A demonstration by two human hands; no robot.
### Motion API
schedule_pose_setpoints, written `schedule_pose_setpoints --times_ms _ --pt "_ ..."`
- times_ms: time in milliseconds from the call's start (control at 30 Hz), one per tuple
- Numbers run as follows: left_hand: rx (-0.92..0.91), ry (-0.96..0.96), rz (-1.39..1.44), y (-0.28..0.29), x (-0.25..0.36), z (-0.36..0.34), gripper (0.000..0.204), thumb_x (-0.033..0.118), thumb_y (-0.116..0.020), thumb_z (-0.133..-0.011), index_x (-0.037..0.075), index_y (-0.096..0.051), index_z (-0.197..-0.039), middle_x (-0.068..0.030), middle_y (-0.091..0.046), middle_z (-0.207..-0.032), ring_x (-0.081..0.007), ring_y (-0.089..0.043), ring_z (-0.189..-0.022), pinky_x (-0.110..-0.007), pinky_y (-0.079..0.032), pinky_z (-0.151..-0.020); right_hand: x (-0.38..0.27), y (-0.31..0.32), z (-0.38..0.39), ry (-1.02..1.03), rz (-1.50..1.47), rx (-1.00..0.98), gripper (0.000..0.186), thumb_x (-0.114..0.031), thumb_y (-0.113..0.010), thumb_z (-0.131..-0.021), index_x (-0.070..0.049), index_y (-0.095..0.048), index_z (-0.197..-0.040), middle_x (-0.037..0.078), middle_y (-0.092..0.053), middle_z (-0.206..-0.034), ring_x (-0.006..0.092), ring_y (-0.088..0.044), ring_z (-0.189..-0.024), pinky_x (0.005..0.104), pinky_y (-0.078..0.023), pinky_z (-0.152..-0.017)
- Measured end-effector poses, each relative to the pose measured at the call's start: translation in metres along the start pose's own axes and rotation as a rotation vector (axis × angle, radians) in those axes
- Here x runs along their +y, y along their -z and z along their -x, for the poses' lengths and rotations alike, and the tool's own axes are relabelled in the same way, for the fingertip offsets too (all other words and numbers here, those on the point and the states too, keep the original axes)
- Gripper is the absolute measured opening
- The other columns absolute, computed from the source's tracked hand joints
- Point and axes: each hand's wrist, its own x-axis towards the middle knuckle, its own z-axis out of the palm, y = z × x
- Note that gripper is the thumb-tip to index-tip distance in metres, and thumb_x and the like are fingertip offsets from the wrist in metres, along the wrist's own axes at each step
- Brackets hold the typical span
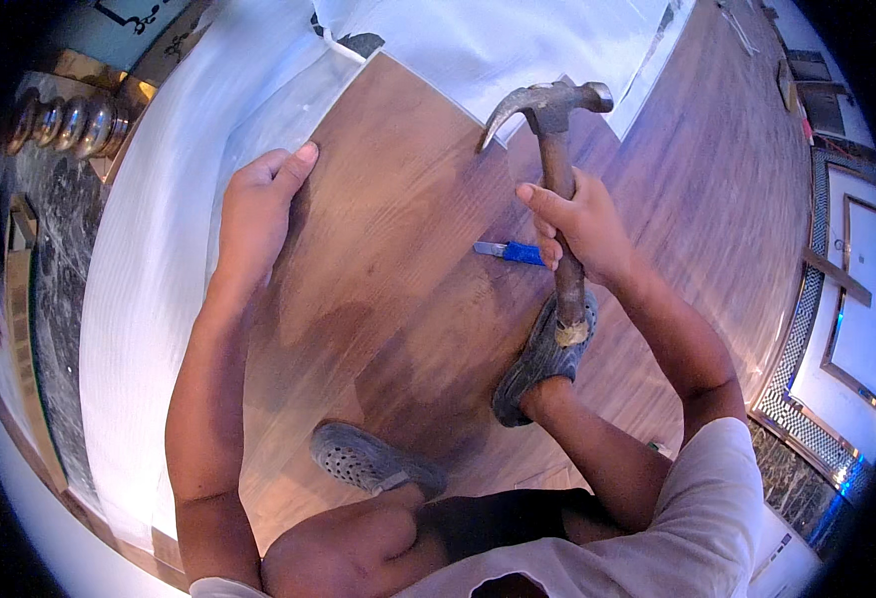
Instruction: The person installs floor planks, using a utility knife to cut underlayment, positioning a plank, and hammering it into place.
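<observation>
My right hand (587,224) is wrapped round the wooden handle of a claw hammer (555,164). The hammer's metal head is up, with the claw pointing left and the handle's worn butt low over my right shoe. My left hand (258,214) is closed at the left edge of a wood-look floor plank (388,140), thumb on the upper side. Its other fingers are mostly hidden. A utility knife (510,252) with a blue handle lies on the planks just left of my right hand, its handle end partly behind the fingers.
White sheet underlay (159,289) spreads along the left, and more lies at the far side beyond the planks' stepped edge. My grey clogs (358,458) stand on the planks. Gold turned posts (69,125) are at the far left; framed white panels (847,289) stand at the right.
</observation>
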Motion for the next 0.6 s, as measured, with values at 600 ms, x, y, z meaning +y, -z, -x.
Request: schedule_pose_setpoints --times_ms 600 --pt "-0.037 0.126 0.161 0.004 0.013 0.012 0.039 0.039 -0.067 -0.1 0.001 -0.073 -0.092 -0.0031 -0.069 -0.082 -0.0109 -0.059 -0.072 -0.029 -0.047 -0.071 0.02 0.022 -0.017 -0.175 -0.429 -0.331 0.027 -0.011 -0.069 -0.096 -0.012 -0.043 -0.091 -0.002 -0.038 -0.058 0.0088 -0.039 -0.039 0.029 -0.037 -0.034"
